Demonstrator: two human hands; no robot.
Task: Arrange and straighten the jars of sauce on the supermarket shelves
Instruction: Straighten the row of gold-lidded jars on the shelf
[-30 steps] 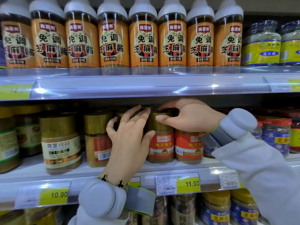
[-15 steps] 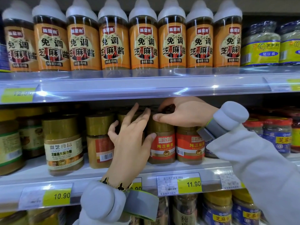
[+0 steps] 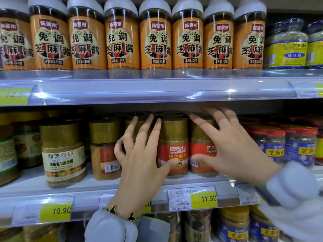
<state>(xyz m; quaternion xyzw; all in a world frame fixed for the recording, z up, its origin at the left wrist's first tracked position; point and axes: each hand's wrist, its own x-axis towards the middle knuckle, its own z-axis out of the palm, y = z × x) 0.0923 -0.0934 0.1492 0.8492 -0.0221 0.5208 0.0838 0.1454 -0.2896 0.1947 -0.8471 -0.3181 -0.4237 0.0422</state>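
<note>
The left hand (image 3: 141, 159) lies against the jars on the middle shelf (image 3: 122, 191), fingers straight and spread over a gold lid, thumb tip touching the red label of the centre sesame paste jar (image 3: 173, 147). It grips nothing. A gold bracelet (image 3: 120, 213) with black clover charms circles the left wrist. The right hand (image 3: 232, 149) is spread flat over the next red-labelled jar (image 3: 201, 145), thumb across its label, fingers straight; it holds nothing. Both jars stand upright, side by side and touching. Left of them stand a jar showing its barcode (image 3: 104, 149) and a cream-labelled jar (image 3: 63, 154). Price tags read 10.90 (image 3: 60, 210) and 11.90 (image 3: 208, 198). Orange-labelled bottles (image 3: 155, 37) line the upper shelf.
</note>
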